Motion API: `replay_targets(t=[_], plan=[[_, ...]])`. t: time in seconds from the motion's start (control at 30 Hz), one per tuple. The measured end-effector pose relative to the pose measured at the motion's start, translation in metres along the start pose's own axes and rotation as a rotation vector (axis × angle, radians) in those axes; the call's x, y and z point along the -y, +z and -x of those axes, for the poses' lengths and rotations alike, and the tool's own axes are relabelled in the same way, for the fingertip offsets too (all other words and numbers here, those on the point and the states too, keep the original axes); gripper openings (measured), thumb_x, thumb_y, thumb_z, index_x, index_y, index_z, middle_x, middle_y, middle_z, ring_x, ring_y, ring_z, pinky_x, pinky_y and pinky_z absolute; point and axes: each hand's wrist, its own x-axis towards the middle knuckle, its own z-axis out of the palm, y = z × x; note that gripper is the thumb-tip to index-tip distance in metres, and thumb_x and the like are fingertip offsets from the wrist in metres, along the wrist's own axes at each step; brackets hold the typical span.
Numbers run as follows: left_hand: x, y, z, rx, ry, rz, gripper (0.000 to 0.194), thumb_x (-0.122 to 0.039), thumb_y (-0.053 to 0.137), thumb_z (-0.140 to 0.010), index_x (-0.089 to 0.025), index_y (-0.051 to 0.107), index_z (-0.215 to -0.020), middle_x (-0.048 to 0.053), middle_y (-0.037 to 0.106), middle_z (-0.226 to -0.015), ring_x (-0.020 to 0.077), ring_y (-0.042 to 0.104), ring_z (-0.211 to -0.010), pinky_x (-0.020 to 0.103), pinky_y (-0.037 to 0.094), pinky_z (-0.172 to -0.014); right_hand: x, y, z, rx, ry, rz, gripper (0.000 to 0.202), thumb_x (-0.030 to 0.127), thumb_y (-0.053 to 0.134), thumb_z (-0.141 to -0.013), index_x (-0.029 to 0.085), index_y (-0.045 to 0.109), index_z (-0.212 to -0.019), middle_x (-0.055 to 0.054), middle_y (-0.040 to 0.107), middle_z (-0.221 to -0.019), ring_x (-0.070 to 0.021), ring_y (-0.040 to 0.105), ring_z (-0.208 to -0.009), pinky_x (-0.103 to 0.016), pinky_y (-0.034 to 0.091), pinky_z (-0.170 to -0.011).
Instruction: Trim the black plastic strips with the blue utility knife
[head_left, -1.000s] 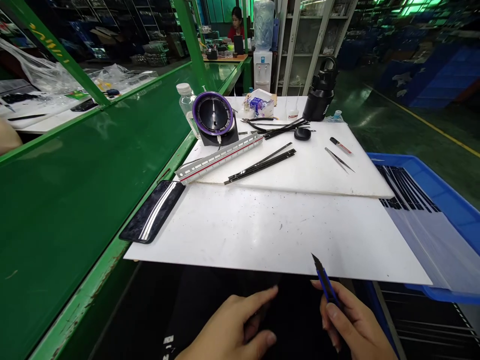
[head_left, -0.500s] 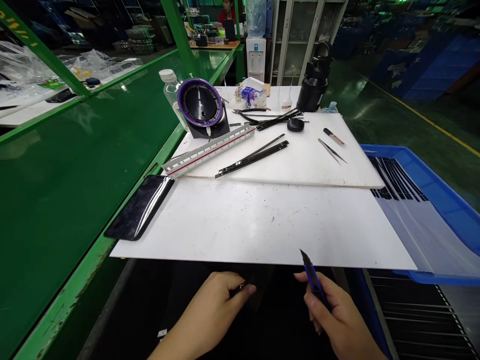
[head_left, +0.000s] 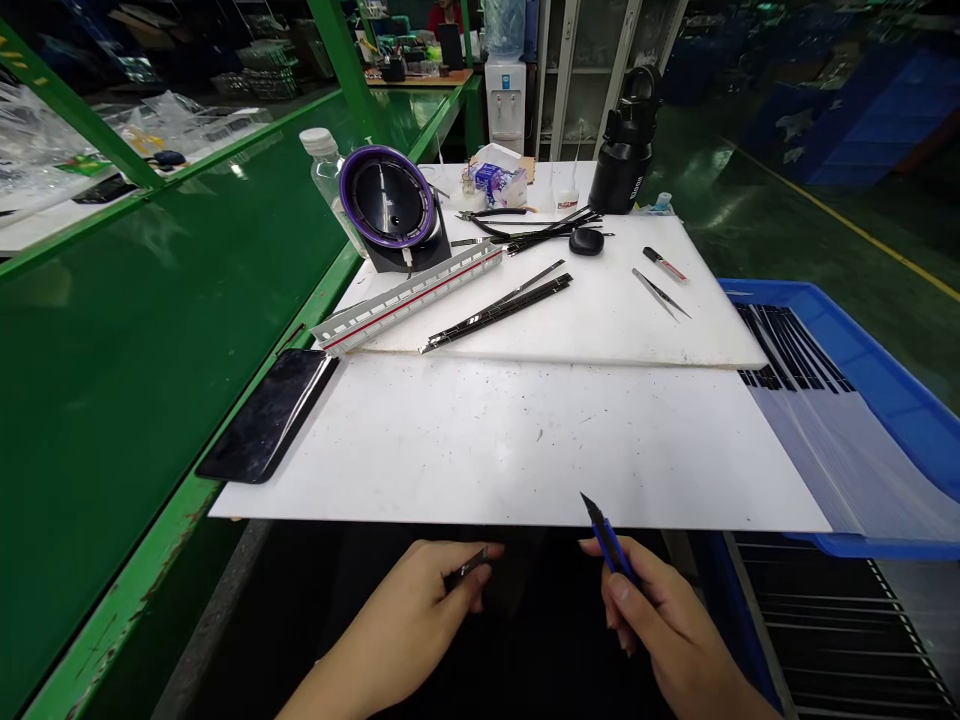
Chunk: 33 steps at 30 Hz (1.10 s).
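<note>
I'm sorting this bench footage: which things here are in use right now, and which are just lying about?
In use:
- blue knife in right hand
- small dark strip pinched in left hand

Lying about:
- phone
- white ruler
- black strips
- tweezers
- black bottle
- blue tray

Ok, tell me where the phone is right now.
The phone lies face up at the left of the head view, on the near-left corner of the white board, just below the end of the ruler.
</note>
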Motion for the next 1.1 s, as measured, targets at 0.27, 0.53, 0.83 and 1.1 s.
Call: replay_targets(t=[0.27, 0.53, 0.83, 1.1], plan=[[0.009, -0.015, 0.005, -0.038, -0.103, -0.107, 0.024, -0.035, 0.061, -0.088, -0.021, 0.069, -0.072, -0.002, 0.063, -0.065, 0.0172, 0.058, -0.064, 0.026, 0.041, -0.059, -0.002, 0.0, 0.001, -0.005, 0.023, 0.05, 0.047, 0.05, 0.041, -0.103, 0.021, 0.057, -0.136, -0.001, 0.058, -0.078, -0.0189, 0.057, -0.07, -0.034, 0.047, -0.066], [0.025, -0.025, 0.012, -0.132, -0.071, -0.206, 0.035, -0.041, 0.049, -0.094, -0.022, 0.072, -0.077, 0.003, 0.072, -0.077, 0.0244, 0.068, -0.079, 0.032, 0.052, -0.077, 0.007, 0.007, 0.003, -0.016, 0.02, 0.109, 0.046, 0.05, 0.044, -0.101, 0.018, 0.062, -0.128, -0.002, 0.058, -0.076, -0.0196, 0.056, -0.069, -0.037, 0.049, -0.071], [0.05, -0.025, 0.025, -0.164, -0.162, -0.261, 0.035, -0.043, 0.046, -0.096, -0.023, 0.073, -0.087, 0.004, 0.076, -0.081, 0.0251, 0.071, -0.076, 0.033, 0.055, -0.073, 0.004, 0.009, 0.006, -0.075, 0.068, 0.192, 0.053, 0.058, 0.046, -0.097, 0.02, 0.065, -0.129, -0.003, 0.059, -0.074, -0.0216, 0.058, -0.07, -0.037, 0.05, -0.071], [0.08, -0.023, 0.038, -0.164, -0.123, -0.297, 0.062, -0.01, 0.038, -0.085, -0.026, 0.054, -0.144, 0.0, 0.057, -0.148, 0.0231, 0.05, -0.138, 0.041, 0.033, -0.121, 0.01, 0.012, 0.005, -0.076, 0.006, 0.275, 0.048, 0.055, 0.047, -0.097, 0.021, 0.069, -0.124, -0.005, 0.061, -0.076, -0.0221, 0.06, -0.069, -0.037, 0.054, -0.068]])
